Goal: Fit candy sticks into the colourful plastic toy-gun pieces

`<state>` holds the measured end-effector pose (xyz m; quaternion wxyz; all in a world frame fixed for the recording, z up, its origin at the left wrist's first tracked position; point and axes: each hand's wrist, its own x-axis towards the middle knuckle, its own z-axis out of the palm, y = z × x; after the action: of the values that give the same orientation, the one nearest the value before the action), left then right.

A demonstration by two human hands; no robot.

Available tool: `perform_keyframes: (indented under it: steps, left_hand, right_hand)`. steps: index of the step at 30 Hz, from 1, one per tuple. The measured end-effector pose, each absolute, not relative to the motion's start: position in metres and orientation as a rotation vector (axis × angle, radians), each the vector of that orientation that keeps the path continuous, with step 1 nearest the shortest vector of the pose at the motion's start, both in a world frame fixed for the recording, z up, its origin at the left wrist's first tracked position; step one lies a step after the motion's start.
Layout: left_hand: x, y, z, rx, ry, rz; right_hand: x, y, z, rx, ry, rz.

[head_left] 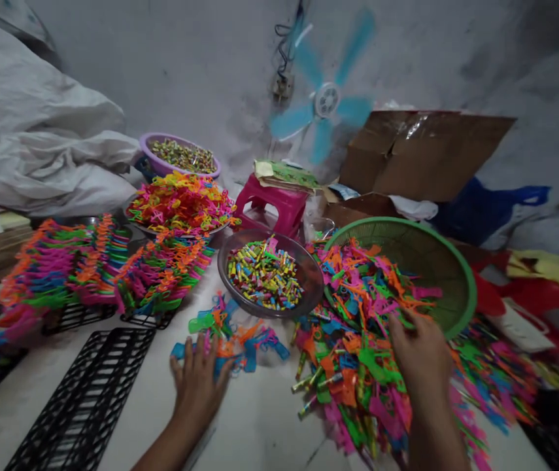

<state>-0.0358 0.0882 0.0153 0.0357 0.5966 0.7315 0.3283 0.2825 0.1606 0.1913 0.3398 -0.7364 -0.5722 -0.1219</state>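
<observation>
My left hand (198,376) lies with fingers spread on the near edge of a small heap of pistol-shaped plastic pieces (250,353) in blue, orange, green and pink. My right hand (421,353) reaches over the large pile of similar bright pieces (372,366), its fingers curled at the pile. Whatever those fingers grip is hidden. Shiny wrapped tubes (316,379) are mixed into this pile's left side. Between and beyond my hands, a clear bowl (223,271) holds many more small wrapped tubes (264,275).
A green basket (470,288) lies tipped behind the pile. At left are black racks (83,399), some filled with rows of colorful pieces (161,275). Behind stand a purple basin (146,147), a pink stool (279,203), a cardboard box (421,157) and a spinning fan (327,101).
</observation>
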Motion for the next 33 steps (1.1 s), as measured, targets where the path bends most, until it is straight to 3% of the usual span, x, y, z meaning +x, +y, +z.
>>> perform_keyframes:
  steps: [4, 7, 13, 19, 27, 33]
  left_hand:
    - [-0.031, 0.088, 0.003, 2.125, 2.188, 0.91]
    - [-0.035, 0.085, 0.0, 2.159, 2.195, 1.001]
    - [-0.047, 0.094, -0.005, 2.068, 2.265, 1.253]
    - [-0.047, 0.096, 0.002, 2.034, 2.106, 1.32]
    - [-0.048, 0.095, 0.016, 1.747, 1.96, 1.441]
    - [-0.023, 0.072, 0.052, 1.142, 1.353, 1.481]
  right_hand:
    - [0.183, 0.234, 0.195, -1.513, -2.05, 0.166]
    - [0.103, 0.29, 0.177, -1.5, -2.418, 0.28]
    - [0.03, 0.349, 0.13, -1.662, -2.469, 0.353]
    - [0.032, 0.35, 0.117, -1.598, -2.474, 0.566]
    - [0.099, 0.311, 0.166, -1.425, -2.127, 0.754]
    - [0.131, 0.193, 0.181, -1.187, -1.618, 1.353]
